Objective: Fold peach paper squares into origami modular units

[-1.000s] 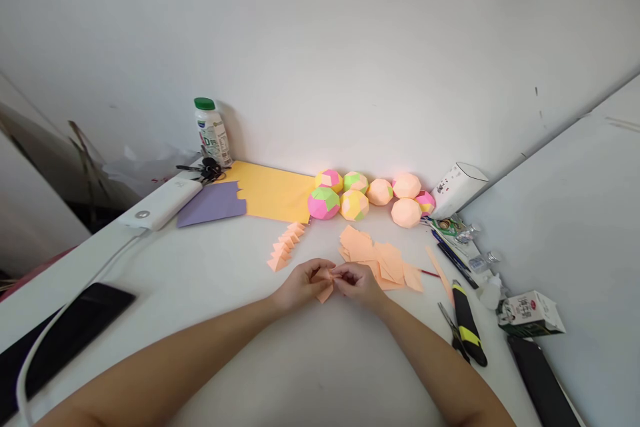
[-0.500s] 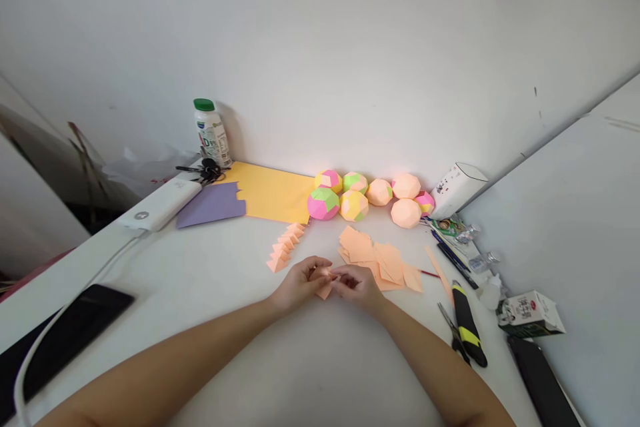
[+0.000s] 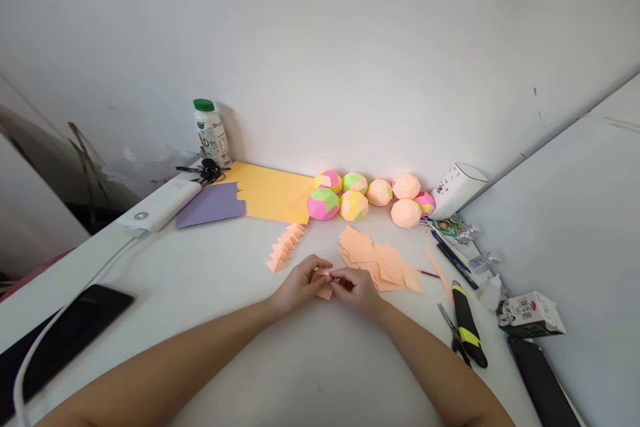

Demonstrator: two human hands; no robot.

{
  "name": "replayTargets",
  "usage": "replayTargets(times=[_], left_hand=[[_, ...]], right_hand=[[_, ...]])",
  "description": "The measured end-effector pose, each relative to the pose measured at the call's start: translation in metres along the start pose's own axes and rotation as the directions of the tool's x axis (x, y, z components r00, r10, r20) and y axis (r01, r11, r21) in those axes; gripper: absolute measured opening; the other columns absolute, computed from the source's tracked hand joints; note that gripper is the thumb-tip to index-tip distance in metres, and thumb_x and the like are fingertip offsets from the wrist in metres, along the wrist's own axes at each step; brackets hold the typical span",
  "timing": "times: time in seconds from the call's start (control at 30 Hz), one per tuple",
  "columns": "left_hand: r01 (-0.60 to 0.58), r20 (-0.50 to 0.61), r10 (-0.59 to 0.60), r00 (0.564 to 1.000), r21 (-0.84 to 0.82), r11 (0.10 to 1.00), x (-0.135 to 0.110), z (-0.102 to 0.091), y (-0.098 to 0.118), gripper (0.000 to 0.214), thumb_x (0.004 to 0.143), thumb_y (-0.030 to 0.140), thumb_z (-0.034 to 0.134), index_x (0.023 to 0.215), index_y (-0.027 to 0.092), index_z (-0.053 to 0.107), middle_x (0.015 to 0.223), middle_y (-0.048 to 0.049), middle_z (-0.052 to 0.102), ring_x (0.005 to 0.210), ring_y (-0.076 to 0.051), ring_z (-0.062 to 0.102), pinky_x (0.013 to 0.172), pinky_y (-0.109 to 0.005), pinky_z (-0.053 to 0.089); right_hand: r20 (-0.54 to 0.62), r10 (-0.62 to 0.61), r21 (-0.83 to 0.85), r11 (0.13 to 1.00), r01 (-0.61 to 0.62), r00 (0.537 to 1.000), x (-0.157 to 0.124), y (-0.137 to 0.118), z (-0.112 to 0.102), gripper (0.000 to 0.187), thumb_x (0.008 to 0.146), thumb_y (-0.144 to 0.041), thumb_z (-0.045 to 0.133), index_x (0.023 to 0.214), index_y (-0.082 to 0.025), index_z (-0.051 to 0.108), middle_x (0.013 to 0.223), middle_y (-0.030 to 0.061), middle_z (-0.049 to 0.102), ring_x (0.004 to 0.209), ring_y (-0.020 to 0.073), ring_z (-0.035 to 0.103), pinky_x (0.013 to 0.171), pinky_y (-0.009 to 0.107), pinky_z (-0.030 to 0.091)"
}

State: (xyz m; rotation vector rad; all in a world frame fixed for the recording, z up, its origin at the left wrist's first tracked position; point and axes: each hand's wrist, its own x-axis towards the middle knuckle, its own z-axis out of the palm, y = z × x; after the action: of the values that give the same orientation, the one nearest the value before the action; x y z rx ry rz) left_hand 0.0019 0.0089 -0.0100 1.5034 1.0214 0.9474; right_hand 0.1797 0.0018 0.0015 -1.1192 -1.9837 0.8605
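Observation:
My left hand [image 3: 300, 283] and my right hand [image 3: 357, 288] meet over the white table [image 3: 210, 280], both pinched on one small peach paper piece [image 3: 325, 291] held between their fingertips. Just beyond my right hand lies a loose pile of peach paper squares [image 3: 381, 260]. A row of folded peach paper units [image 3: 285, 247] sits left of that pile, a little beyond my left hand. Several finished paper balls [image 3: 373, 199] in pink, green, yellow and peach line up against the wall.
Yellow paper sheet [image 3: 273, 192] and purple paper sheet [image 3: 213, 203] lie at the back left, with a white power bank [image 3: 160, 203], keys [image 3: 205, 170] and a bottle [image 3: 212, 132]. A black phone [image 3: 65, 333] lies front left. Scissors [image 3: 454, 332], a utility knife [image 3: 469, 323], a small carton [image 3: 531, 315] lie right.
Both hands stay in the same place; the fingers shift slightly on the peach paper piece, which now sits a little lower between them.

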Motion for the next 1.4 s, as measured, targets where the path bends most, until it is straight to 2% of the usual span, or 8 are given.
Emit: replayTargets(times=[0.23, 0.33, 0.5, 0.6, 0.73, 0.87, 1.07, 1.4], left_hand=[[-0.119, 0.056, 0.114, 0.992, 0.105, 0.987, -0.002, 0.001, 0.006, 0.021, 0.079, 0.026, 0.051, 0.098, 0.021, 0.059, 0.096, -0.0054, 0.05, 0.077, -0.015, 0.055, 0.064, -0.026, 0.048], [-0.106, 0.041, 0.102, 0.994, 0.115, 0.988, -0.003, 0.002, 0.011, 0.017, 0.078, 0.03, 0.053, 0.089, 0.02, 0.061, 0.099, -0.0062, 0.05, 0.067, -0.012, 0.053, 0.057, -0.025, 0.046], [0.054, 0.095, -0.05, 0.994, -0.044, 0.998, -0.006, 0.003, 0.013, 0.027, 0.082, 0.042, 0.05, 0.082, 0.017, 0.059, 0.063, 0.0006, 0.054, 0.049, -0.01, 0.047, 0.044, -0.021, 0.04], [0.122, 0.092, -0.111, 0.99, -0.128, 0.984, -0.007, 0.003, 0.015, 0.03, 0.08, 0.046, 0.052, 0.082, 0.017, 0.058, 0.065, 0.0004, 0.057, 0.05, -0.01, 0.05, 0.044, -0.022, 0.043], [0.121, 0.071, -0.11, 0.991, -0.179, 0.976, -0.006, 0.002, 0.017, 0.031, 0.079, 0.048, 0.052, 0.081, 0.017, 0.056, 0.074, -0.0014, 0.06, 0.055, -0.012, 0.053, 0.046, -0.022, 0.045], [0.12, 0.068, -0.11, 0.992, -0.169, 0.978, -0.006, 0.001, 0.016, 0.03, 0.08, 0.047, 0.051, 0.082, 0.017, 0.055, 0.069, 0.0003, 0.059, 0.05, -0.01, 0.05, 0.045, -0.021, 0.041], [0.122, 0.063, -0.115, 0.991, -0.131, 0.984, -0.008, 0.0, 0.017, 0.028, 0.081, 0.045, 0.05, 0.08, 0.017, 0.054, 0.061, 0.0029, 0.055, 0.047, -0.009, 0.049, 0.044, -0.019, 0.035], [0.135, 0.068, -0.128, 0.989, -0.123, 0.983, -0.007, 0.001, 0.019, 0.025, 0.08, 0.042, 0.05, 0.077, 0.018, 0.049, 0.058, 0.0048, 0.05, 0.046, -0.009, 0.049, 0.044, -0.02, 0.038]], right_hand=[[-0.026, 0.011, 0.024, 1.0, -0.01, 1.0, 0.0, 0.005, 0.002, 0.013, 0.078, -0.019, 0.049, 0.08, -0.016, 0.062, 0.054, -0.0006, 0.055, 0.047, 0.0103, 0.049, 0.047, 0.021, 0.04], [-0.022, 0.011, 0.045, 0.999, -0.01, 1.0, -0.001, 0.007, 0.001, 0.011, 0.078, -0.02, 0.049, 0.078, -0.016, 0.06, 0.053, -0.0019, 0.052, 0.045, 0.0091, 0.046, 0.044, 0.02, 0.037], [-0.005, 0.033, 0.101, 0.994, -0.032, 0.999, -0.001, 0.006, 0.0, 0.011, 0.08, -0.025, 0.051, 0.077, -0.016, 0.058, 0.056, -0.0017, 0.052, 0.047, 0.0088, 0.046, 0.045, 0.02, 0.038], [0.03, 0.08, 0.161, 0.983, -0.083, 0.996, 0.0, 0.005, -0.002, 0.013, 0.08, -0.028, 0.054, 0.079, -0.016, 0.058, 0.056, -0.0021, 0.052, 0.048, 0.0091, 0.048, 0.045, 0.02, 0.038], [0.068, 0.136, 0.207, 0.967, -0.148, 0.988, 0.002, 0.004, -0.004, 0.019, 0.08, -0.034, 0.055, 0.081, -0.016, 0.058, 0.058, -0.002, 0.053, 0.048, 0.0089, 0.05, 0.046, 0.021, 0.04], [0.102, 0.181, 0.219, 0.955, -0.199, 0.978, 0.002, 0.005, -0.006, 0.022, 0.081, -0.037, 0.054, 0.081, -0.016, 0.06, 0.057, -0.002, 0.053, 0.048, 0.0095, 0.052, 0.047, 0.021, 0.041], [0.106, 0.188, 0.195, 0.959, -0.206, 0.976, 0.001, 0.006, -0.007, 0.024, 0.081, -0.038, 0.054, 0.082, -0.015, 0.061, 0.052, -0.0028, 0.052, 0.047, 0.0098, 0.05, 0.048, 0.022, 0.041], [0.126, 0.224, 0.263, 0.932, -0.25, 0.966, 0.002, 0.003, -0.009, 0.023, 0.08, -0.037, 0.057, 0.077, -0.015, 0.061, 0.06, -0.0013, 0.055, 0.047, 0.0087, 0.05, 0.047, 0.022, 0.041]])
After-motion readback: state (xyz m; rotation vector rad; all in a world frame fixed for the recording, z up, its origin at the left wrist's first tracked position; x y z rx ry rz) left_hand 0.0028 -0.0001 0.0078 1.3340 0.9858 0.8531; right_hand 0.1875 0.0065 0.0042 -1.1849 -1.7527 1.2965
